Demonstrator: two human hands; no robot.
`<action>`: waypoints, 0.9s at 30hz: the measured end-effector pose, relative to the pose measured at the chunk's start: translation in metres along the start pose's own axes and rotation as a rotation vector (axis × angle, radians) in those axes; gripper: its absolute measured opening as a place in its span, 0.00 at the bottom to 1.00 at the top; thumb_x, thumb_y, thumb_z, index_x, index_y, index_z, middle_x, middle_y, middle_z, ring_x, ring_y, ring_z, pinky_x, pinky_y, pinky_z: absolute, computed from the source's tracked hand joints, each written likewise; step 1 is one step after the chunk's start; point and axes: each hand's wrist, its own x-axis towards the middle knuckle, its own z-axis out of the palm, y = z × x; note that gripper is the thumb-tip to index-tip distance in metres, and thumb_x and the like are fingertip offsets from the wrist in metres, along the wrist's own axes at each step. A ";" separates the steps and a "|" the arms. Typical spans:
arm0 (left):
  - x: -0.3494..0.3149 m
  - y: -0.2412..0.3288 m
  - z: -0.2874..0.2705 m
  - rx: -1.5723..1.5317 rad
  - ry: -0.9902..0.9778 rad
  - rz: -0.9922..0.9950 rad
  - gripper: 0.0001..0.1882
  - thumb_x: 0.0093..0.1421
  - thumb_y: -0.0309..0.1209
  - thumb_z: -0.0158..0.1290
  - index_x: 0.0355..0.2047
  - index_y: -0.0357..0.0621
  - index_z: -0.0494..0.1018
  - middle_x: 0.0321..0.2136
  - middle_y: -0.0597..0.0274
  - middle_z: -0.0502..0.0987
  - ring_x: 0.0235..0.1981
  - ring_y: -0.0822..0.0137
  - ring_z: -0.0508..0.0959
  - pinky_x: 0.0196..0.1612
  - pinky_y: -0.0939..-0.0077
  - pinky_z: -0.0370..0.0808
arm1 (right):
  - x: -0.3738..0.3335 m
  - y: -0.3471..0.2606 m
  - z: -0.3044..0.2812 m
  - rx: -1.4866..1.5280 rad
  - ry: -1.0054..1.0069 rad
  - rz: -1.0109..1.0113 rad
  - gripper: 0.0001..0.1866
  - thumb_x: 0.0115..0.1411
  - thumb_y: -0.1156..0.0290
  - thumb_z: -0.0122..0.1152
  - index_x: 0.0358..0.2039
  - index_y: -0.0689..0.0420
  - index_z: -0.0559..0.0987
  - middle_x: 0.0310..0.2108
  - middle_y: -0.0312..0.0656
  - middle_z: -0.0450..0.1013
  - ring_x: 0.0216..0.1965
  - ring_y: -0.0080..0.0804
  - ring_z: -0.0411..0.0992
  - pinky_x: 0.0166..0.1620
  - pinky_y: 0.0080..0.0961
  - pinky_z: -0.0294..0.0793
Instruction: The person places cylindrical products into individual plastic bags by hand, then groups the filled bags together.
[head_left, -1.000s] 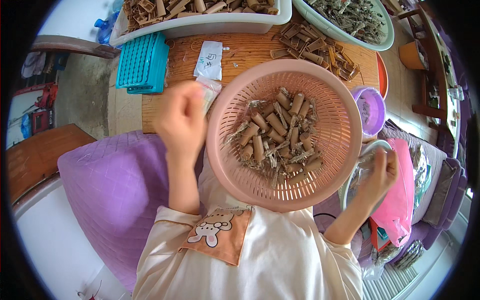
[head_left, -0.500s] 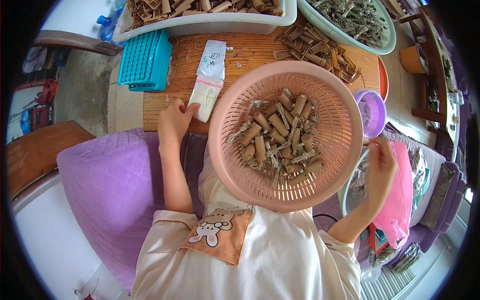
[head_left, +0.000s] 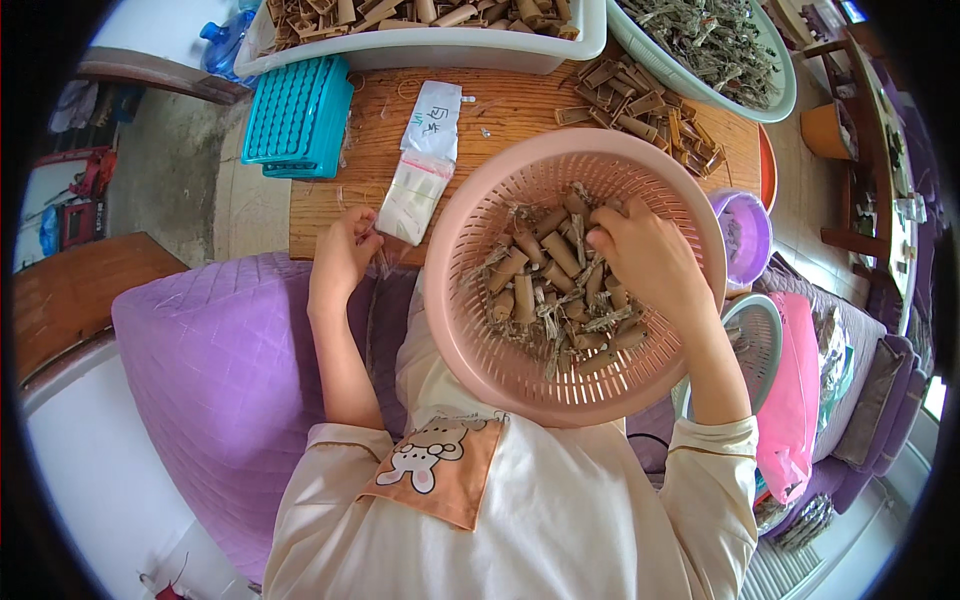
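Observation:
A pink slotted plastic basket [head_left: 470, 350] rests against my lap and the table edge. Short brown tubes [head_left: 562, 255] lie in it among dry grey-brown plant sprigs [head_left: 550, 318]. My right hand [head_left: 650, 255] reaches over the basket's right side, fingers curled down onto the pile; what they grip is hidden. Left of the basket, my left hand [head_left: 343, 262] has its fingers pinched together on a thin clear plastic bag [head_left: 383, 262]. Close to that hand, a stack of small plastic bags [head_left: 414, 205] lies on the table beneath a white written-on slip [head_left: 432, 120].
The wooden table [head_left: 380, 130] also bears a teal ridged rack [head_left: 297, 118], a white tub [head_left: 450, 50] of brown pieces, loose brown pieces [head_left: 640, 100] and a pale basin [head_left: 785, 80] of dried plants. At right stand a purple bucket [head_left: 752, 225] and a pink bag [head_left: 790, 420].
My right hand has moved from outside the basket's right rim into it, onto the tubes. My left hand has come off the bag stack, drawing back with a clear bag.

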 end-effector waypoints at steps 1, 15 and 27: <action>-0.002 0.000 -0.002 0.019 0.009 0.017 0.11 0.47 0.22 0.52 0.33 0.32 0.70 0.23 0.50 0.75 0.24 0.60 0.76 0.28 0.72 0.70 | -0.001 0.000 -0.002 0.000 -0.001 -0.001 0.11 0.54 0.64 0.49 0.31 0.57 0.73 0.29 0.54 0.67 0.28 0.51 0.71 0.33 0.41 0.70; -0.010 0.008 -0.026 -0.590 0.145 0.040 0.06 0.53 0.24 0.50 0.30 0.37 0.67 0.21 0.61 0.74 0.24 0.77 0.72 0.28 0.84 0.68 | -0.015 0.008 -0.017 0.139 0.020 0.038 0.09 0.53 0.72 0.49 0.36 0.57 0.71 0.30 0.51 0.70 0.30 0.45 0.71 0.34 0.35 0.68; -0.076 0.124 0.025 -1.274 -0.674 0.258 0.22 0.46 0.25 0.59 0.42 0.41 0.66 0.22 0.61 0.77 0.26 0.74 0.77 0.30 0.82 0.73 | -0.046 -0.019 -0.002 1.487 0.476 -0.188 0.10 0.60 0.77 0.39 0.43 0.57 0.60 0.38 0.44 0.63 0.27 0.26 0.70 0.26 0.16 0.70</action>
